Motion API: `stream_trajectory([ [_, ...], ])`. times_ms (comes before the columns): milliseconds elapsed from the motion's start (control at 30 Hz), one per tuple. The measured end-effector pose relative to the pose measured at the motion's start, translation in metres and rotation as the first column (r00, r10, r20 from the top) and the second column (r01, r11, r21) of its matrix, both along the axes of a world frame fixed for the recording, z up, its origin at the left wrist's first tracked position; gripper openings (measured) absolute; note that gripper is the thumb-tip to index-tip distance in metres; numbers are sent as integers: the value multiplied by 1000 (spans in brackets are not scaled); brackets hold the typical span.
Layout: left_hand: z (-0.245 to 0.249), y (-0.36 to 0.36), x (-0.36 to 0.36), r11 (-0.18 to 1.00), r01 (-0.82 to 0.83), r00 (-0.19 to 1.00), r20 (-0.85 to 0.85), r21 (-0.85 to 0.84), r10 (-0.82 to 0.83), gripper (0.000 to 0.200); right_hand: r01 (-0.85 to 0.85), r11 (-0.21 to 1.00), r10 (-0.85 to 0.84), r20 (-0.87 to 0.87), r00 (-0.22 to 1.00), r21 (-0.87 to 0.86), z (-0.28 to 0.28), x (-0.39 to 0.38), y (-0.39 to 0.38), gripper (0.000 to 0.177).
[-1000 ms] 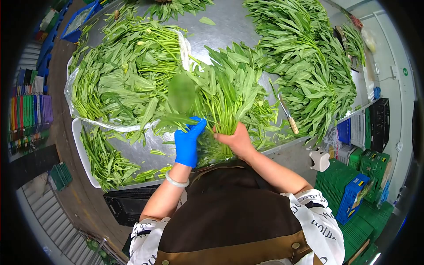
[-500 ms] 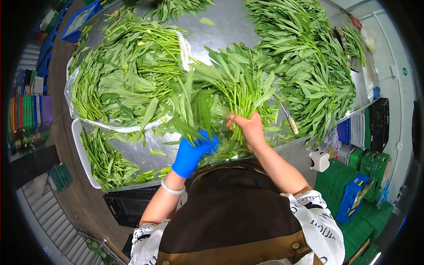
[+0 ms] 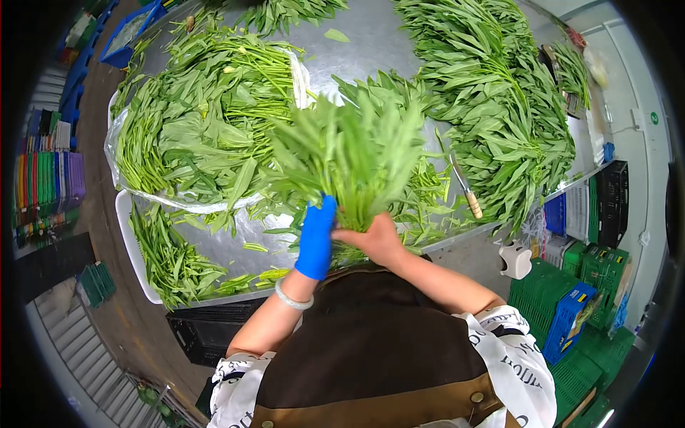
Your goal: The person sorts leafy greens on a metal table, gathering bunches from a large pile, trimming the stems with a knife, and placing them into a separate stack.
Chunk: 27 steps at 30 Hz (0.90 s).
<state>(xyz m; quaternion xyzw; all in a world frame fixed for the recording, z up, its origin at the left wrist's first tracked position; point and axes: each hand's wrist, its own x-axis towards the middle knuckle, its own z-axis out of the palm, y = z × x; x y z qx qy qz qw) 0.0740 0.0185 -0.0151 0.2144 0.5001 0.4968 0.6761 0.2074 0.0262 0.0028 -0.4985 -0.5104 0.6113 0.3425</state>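
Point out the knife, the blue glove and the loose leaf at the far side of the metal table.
Knife [image 3: 474,205]: head view, on its light handle.
Blue glove [image 3: 316,239]: head view, on the back of it.
Loose leaf [image 3: 337,35]: head view, on its middle.

The left hand (gloved in blue) and bare right hand meet, forearms angled inward.

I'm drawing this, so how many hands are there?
2. The left hand, in a blue glove, is at the left side of the leafy bunch, its fingers partly hidden. The bare right hand is around the stems. No other hands show.
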Motion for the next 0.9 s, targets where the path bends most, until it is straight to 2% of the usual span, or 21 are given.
stream_trajectory([
  [67,3,-2,3,999,21,996,-85,-42,-24,46,-15,994,-7,196,981,110,-1,-2,-1,38],
  [100,-3,-1,1,999,44,997,-64,-19,-45,44,-30,997,12,246,969,71,-7,0,2,45],
  [200,-9,-2,-1,993,115,987,-113,18,-112,46,41,995,-58,185,981,91,-15,3,5,42],
  [300,-1,-3,1,981,193,959,-214,13,-185,47,44,991,-72,221,973,126,-16,2,5,40],
  [400,-14,-1,2,992,122,972,-209,43,-111,41,156,987,-157,93,983,28,-19,3,8,35],
  [500,-7,7,-18,987,142,989,-38,-68,-145,30,172,956,-216,-175,961,-236,-9,10,16,28],
  [600,-8,8,-22,994,98,993,73,-49,-94,19,201,948,-267,-273,924,-246,-7,8,17,20],
  [700,11,5,-24,998,51,995,88,-48,-47,16,306,884,-418,-303,856,-354,-1,5,19,21],
  [800,-12,-3,-36,987,-88,908,418,135,24,17,429,816,-541,-250,803,-388,-4,7,26,19],
  [867,-24,-1,-53,979,-40,892,449,198,-54,38,422,842,-515,-268,814,-335,-11,22,35,17],
  [900,-9,2,-58,995,-33,912,411,92,-8,46,389,870,-471,-278,837,-303,-6,25,38,17],
])
